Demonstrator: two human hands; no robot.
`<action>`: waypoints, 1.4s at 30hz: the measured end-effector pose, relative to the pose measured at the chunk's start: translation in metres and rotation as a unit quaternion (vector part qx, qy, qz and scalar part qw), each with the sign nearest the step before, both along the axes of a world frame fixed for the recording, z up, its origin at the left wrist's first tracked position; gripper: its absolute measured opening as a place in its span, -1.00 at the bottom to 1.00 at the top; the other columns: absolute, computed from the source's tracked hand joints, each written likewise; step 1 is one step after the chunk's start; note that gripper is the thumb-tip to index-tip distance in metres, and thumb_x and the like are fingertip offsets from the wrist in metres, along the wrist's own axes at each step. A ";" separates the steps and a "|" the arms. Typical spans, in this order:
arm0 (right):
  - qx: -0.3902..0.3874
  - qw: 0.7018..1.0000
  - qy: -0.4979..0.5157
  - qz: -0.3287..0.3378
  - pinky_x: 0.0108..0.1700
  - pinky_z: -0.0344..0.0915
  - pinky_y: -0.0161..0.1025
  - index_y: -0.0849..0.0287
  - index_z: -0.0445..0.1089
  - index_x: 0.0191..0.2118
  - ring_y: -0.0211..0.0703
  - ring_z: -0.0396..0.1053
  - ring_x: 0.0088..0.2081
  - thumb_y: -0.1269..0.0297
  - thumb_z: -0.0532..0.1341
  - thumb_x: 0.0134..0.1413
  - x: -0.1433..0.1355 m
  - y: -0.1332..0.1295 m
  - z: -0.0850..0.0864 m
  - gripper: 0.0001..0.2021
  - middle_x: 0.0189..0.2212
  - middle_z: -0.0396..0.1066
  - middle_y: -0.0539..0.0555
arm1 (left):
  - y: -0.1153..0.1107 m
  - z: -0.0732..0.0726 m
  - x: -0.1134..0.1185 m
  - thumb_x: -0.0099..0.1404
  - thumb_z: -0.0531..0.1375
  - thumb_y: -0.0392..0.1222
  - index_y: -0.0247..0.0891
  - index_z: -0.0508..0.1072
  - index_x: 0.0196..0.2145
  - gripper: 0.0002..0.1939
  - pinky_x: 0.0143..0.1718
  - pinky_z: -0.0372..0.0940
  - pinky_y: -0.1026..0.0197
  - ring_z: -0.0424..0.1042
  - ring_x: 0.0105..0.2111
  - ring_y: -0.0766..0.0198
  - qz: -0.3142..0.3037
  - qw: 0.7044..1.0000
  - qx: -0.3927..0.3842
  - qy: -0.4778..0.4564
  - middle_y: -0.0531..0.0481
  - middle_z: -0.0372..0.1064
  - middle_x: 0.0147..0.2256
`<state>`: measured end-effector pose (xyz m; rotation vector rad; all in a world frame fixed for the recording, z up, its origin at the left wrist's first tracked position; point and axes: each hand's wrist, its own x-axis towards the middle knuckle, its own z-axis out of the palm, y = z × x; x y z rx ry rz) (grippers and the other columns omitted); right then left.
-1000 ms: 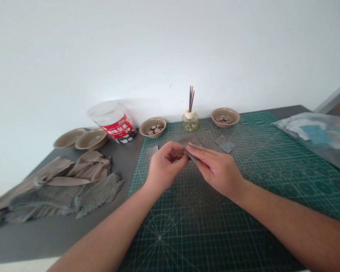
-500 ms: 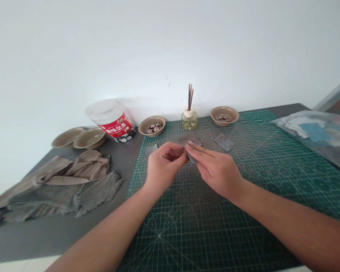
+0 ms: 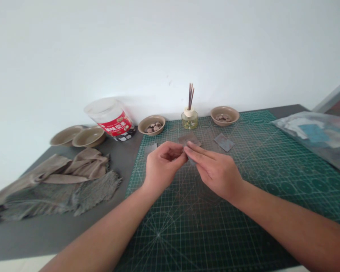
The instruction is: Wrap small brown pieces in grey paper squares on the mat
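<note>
My left hand (image 3: 163,163) and my right hand (image 3: 217,168) meet above the green cutting mat (image 3: 187,234), fingertips together. Between them they pinch a small clear plastic bag (image 3: 192,161), mostly hidden by the fingers. Beyond the fingertips, another small flat bag (image 3: 193,138) lies on the mat. To its right is a grey-looking clear bag (image 3: 224,142), and a further one (image 3: 151,148) lies partly behind my left hand. Two tan bowls holding small round brown pieces, a left one (image 3: 152,132) and a right one (image 3: 224,122), stand at the back.
A reed diffuser (image 3: 189,119) stands between the bowls. On the left are a tub with a red label (image 3: 116,125), two more tan bowls (image 3: 89,141) and a crumpled grey-brown cloth (image 3: 73,185). A large plastic bag (image 3: 317,130) lies at the right.
Both hands hold nearly the same pose, the right fingertips shifted slightly over the small bag. The view has tilted very slightly.
</note>
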<state>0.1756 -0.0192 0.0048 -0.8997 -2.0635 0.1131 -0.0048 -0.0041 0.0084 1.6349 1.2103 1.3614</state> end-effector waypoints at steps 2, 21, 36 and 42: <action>-0.024 1.000 0.013 -0.008 0.21 0.37 -0.18 0.23 0.40 0.18 -0.11 0.42 0.14 0.53 0.06 0.28 0.002 0.003 -0.001 -0.58 0.15 0.41 0.15 | -0.001 0.001 0.001 0.18 0.38 -0.20 -0.30 0.52 -0.33 -0.85 -0.41 0.42 0.30 0.51 -0.48 0.31 -0.004 1.000 -0.001 -0.023 0.01 0.53 -0.47; -0.018 1.000 0.010 0.008 0.25 0.31 -0.23 0.25 0.36 0.22 -0.18 0.38 0.18 0.53 0.04 0.29 0.001 0.000 -0.002 -0.57 0.18 0.38 0.14 | 0.003 -0.001 0.003 0.16 0.38 -0.23 -0.29 0.47 -0.36 -0.84 -0.43 0.39 0.31 0.49 -0.49 0.34 -0.027 0.998 -0.012 -0.055 0.04 0.49 -0.49; -0.304 0.944 0.124 0.027 -0.17 0.45 -0.20 0.11 0.48 0.01 -0.11 0.55 -0.24 0.34 0.23 0.21 -0.003 0.012 -0.007 -0.73 -0.23 0.60 0.04 | 0.005 0.009 -0.005 0.14 0.39 -0.24 -0.25 0.47 -0.30 -0.81 -0.31 0.50 0.17 0.55 -0.42 0.26 -0.125 0.974 -0.054 -0.180 0.00 0.53 -0.40; -0.225 0.973 0.046 -0.023 0.05 0.33 0.03 0.15 0.38 0.14 0.04 0.43 -0.05 0.37 0.35 0.04 0.000 0.015 -0.012 -0.50 -0.06 0.50 0.17 | 0.007 0.007 -0.006 0.15 0.39 -0.26 -0.22 0.53 -0.24 -0.80 -0.33 0.53 0.13 0.57 -0.40 0.23 -0.198 0.947 -0.128 -0.219 -0.01 0.56 -0.34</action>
